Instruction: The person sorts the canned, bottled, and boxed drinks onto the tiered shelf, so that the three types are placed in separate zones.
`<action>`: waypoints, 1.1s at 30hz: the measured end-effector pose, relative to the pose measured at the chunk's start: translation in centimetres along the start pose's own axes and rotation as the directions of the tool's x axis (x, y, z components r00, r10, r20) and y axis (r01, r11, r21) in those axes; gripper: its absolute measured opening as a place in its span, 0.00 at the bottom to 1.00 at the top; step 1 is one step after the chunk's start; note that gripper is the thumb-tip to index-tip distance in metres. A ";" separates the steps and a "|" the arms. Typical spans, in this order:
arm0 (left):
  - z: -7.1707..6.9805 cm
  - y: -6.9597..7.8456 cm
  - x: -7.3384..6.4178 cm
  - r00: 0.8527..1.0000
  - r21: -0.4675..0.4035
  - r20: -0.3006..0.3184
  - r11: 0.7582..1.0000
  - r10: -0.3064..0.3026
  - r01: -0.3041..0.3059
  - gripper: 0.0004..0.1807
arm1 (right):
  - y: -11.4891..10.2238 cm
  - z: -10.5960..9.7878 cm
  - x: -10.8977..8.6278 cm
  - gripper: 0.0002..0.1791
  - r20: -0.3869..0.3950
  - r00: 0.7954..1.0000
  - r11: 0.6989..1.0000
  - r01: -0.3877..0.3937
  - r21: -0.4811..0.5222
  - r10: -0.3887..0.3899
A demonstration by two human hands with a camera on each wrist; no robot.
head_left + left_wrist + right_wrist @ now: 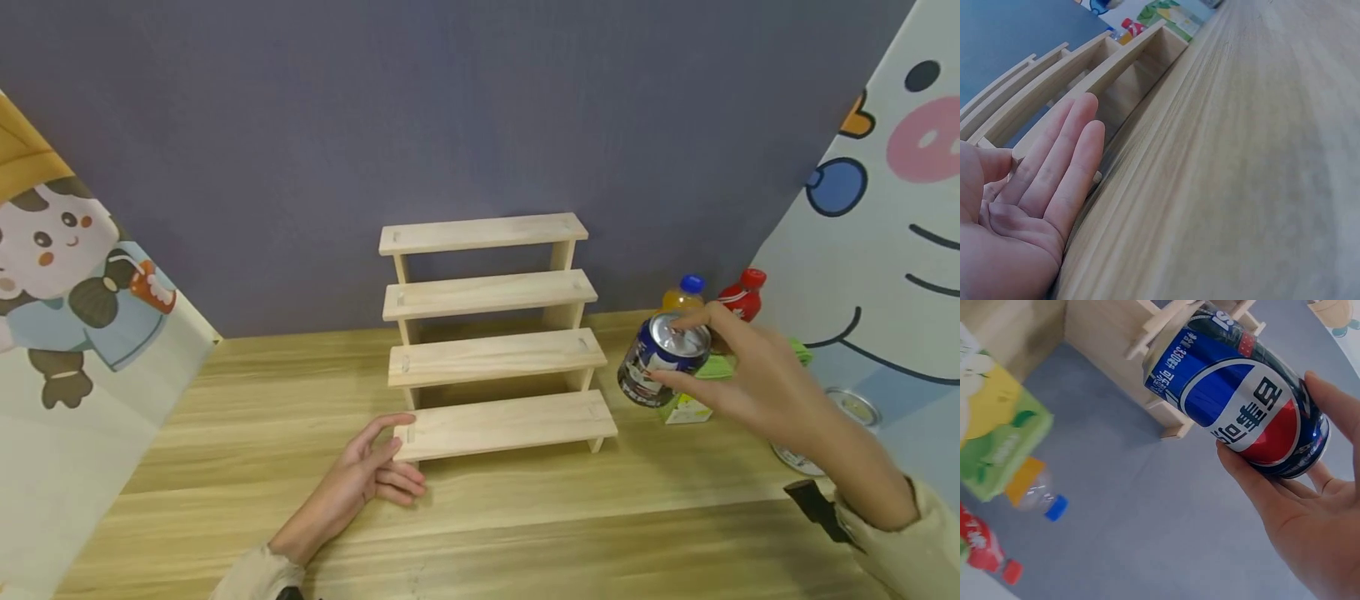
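Note:
A wooden four-tier display rack [498, 358] stands against the back wall. At the left end of its lowest step, my left hand [367, 467] pinches the board lightly between index finger and thumb. The other fingers of that hand stretch out in front of the step, as the left wrist view shows. To the right of the rack, my right hand [757, 383] grips a blue Pepsi can [651, 367] near its silver top. The can tilts in the air, its red, white and blue logo facing the right wrist camera.
Behind the held can stand an orange drink bottle [681, 295] with a blue cap and a red bottle [742, 293]. A green and yellow carton [688, 410] is partly hidden below it. A silver-topped container [855, 407] stands by the right wall, partly behind my forearm.

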State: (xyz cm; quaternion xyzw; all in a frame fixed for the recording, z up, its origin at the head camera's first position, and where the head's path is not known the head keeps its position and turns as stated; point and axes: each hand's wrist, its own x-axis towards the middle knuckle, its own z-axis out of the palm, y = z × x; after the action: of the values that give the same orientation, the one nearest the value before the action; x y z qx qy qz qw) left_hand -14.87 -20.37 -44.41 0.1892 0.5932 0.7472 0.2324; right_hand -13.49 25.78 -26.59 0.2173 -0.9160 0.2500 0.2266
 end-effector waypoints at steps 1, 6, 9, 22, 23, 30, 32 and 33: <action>0.0 0.0 -0.1 1.000 -0.002 0.000 1.000 -0.002 0.002 0.26 | -0.2 0.0 0.6 0.34 -0.009 0.999 0.999 0.035 0.004 -0.035; -0.2 0.1 -0.2 1.000 -0.006 0.003 1.000 0.008 -0.008 0.26 | -1.3 0.0 4.0 0.34 -0.070 0.977 0.980 0.200 -0.020 -0.201; -0.2 0.2 -0.2 1.000 0.001 -0.003 1.000 0.008 -0.008 0.26 | -2.1 0.1 6.2 0.32 -0.081 0.964 0.967 0.255 0.022 -0.253; -0.1 -0.2 -0.1 1.000 0.007 -0.013 1.000 0.014 -0.014 0.26 | -5.7 2.9 14.8 0.26 -0.029 0.965 0.948 0.262 0.179 -0.262; -0.1 -0.2 -0.1 1.000 0.007 -0.015 1.000 0.013 -0.013 0.26 | -5.9 3.1 15.4 0.26 -0.031 0.965 0.946 0.263 0.189 -0.262; 0.1 -0.3 -0.1 1.000 -0.005 -0.017 1.000 0.010 -0.010 0.26 | -7.2 4.4 19.2 0.27 -0.063 0.962 0.935 0.275 0.226 -0.267; 0.1 -0.2 -0.1 1.000 -0.004 -0.021 1.000 0.010 -0.011 0.26 | -7.4 4.8 20.3 0.27 -0.066 0.964 0.935 0.265 0.234 -0.257; 0.1 -0.2 -0.1 1.000 -0.003 -0.021 1.000 0.011 -0.011 0.26 | -7.5 5.0 20.8 0.27 -0.066 0.966 0.936 0.259 0.240 -0.251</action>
State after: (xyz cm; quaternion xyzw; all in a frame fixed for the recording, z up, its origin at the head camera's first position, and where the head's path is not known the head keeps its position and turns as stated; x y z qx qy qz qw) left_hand -14.68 -20.31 -44.57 0.1842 0.5934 0.7514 0.2221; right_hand -27.86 11.19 -16.86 0.3562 -0.8379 0.3339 0.2439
